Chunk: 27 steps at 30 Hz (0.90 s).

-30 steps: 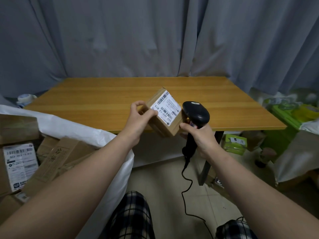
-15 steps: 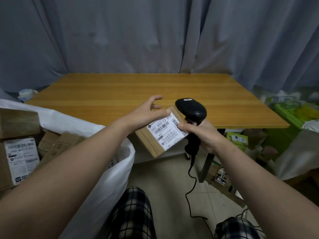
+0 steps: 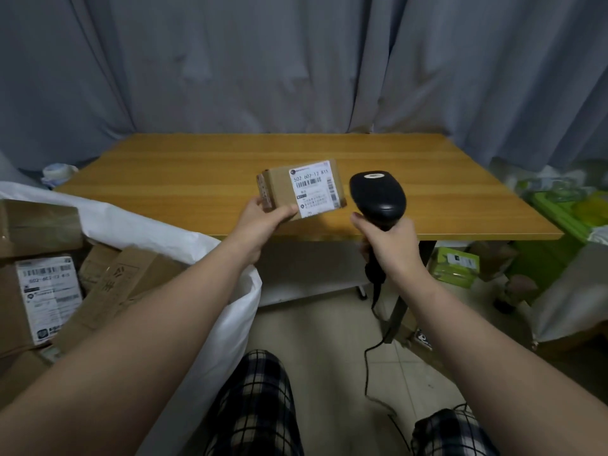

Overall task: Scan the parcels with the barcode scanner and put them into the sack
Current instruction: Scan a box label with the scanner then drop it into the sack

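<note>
L hand [image 3: 263, 218] grips the parcel [image 3: 279, 192] at its near-left corner, thumb on top, fingers underneath. R hand [image 3: 390, 241] is wrapped round the handle of the barcode scanner [image 3: 376, 194] and touches nothing else.

Changes vs half a sec ago:
- The parcel was low, below the desk's front edge and tilted, w/ the L hand spread on top and R fingertips steadying it. It's now lifted over the desk [image 3: 197, 172], roughly level.
- The label [image 3: 314, 187] faces up towards the camera, barcode in plain sight.
- R hand has let go of the parcel. The scanner head sits just beside the parcel's right end, w/ a small gap.

Probably means the re-grip is done and the label is being presented for the scan. No beam shows on the label, and the scanner nose seems to point fwd rather than at the barcode, so I'd judge the scan not confirmed yet. The scanner likely needs to tip in to the left.

Edges and room:
- The parcel hangs over the near half of the desk. Can't tell if it touches the top.
- There's bare desktop all round it, w/ the curtain [image 3: 296, 60] well behind.
- The sack [image 3: 171, 232] is at lower left, its white rim just under the L forearm, other parcels [image 3: 49, 297] already inside.
- Drop route is back, left and down, over the desk's front edge.
- The cable [image 3: 367, 363] hangs from the handle to the floor between the knees, apart from the sack.
</note>
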Tool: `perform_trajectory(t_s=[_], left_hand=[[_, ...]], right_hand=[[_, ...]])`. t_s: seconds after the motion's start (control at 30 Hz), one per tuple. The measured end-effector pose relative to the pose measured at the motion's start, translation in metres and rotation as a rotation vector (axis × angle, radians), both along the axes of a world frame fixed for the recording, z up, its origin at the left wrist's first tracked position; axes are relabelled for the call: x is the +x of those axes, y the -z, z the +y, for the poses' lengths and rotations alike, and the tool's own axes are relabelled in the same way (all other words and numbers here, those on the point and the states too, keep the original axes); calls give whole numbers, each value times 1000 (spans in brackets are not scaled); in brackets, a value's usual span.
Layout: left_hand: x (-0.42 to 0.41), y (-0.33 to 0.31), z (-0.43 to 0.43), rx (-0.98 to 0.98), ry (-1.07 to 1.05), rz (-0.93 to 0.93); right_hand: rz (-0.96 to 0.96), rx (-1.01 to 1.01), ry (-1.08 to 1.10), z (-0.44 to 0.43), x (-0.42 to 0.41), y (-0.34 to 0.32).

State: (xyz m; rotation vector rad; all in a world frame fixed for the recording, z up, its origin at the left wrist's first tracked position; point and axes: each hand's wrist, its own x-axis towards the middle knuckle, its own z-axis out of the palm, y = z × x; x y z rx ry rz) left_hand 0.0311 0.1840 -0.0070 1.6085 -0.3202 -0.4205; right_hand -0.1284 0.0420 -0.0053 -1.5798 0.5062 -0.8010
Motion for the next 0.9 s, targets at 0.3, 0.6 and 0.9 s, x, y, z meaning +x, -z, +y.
perform_trajectory(t_s=[0.3,0.6,0.9], left_hand=[[16,4,-5,117,-52,-128],[11,8,-5,110,-47,-121],[12,7,0,154,-54,-135]], right_hand=[[117,-204,11,29,-7,12],[111,-125,-31,32,-18,27],[90,-102,-70,33,-15,26]])
